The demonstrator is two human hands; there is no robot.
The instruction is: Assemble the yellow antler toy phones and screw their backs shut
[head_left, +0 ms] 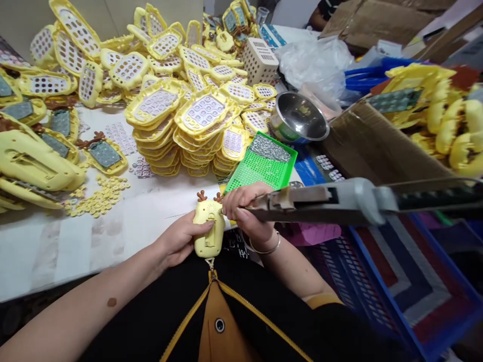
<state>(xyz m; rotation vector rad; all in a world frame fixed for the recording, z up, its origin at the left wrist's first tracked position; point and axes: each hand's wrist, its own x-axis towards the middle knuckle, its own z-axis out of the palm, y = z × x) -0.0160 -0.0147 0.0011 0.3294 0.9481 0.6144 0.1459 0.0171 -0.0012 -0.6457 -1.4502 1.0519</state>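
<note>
My left hand [179, 240] is wrapped round a small yellow toy phone [209, 229] with brown antlers, held back side up at the table's near edge. My right hand [245, 210] is closed round the front of a grey electric screwdriver [339, 200], which runs off to the right and has its tip at the toy's upper right corner. A thin bracelet [266, 249] sits on my right wrist.
Stacks of yellow toy shells [177, 120] fill the back of the white table [56, 241]. A green tray [264, 163] with screws and a steel bowl [300, 116] lie ahead. Small yellow buttons [100, 196] lie loose at left. Cardboard box [377, 146] and blue crate [407, 291] stand at right.
</note>
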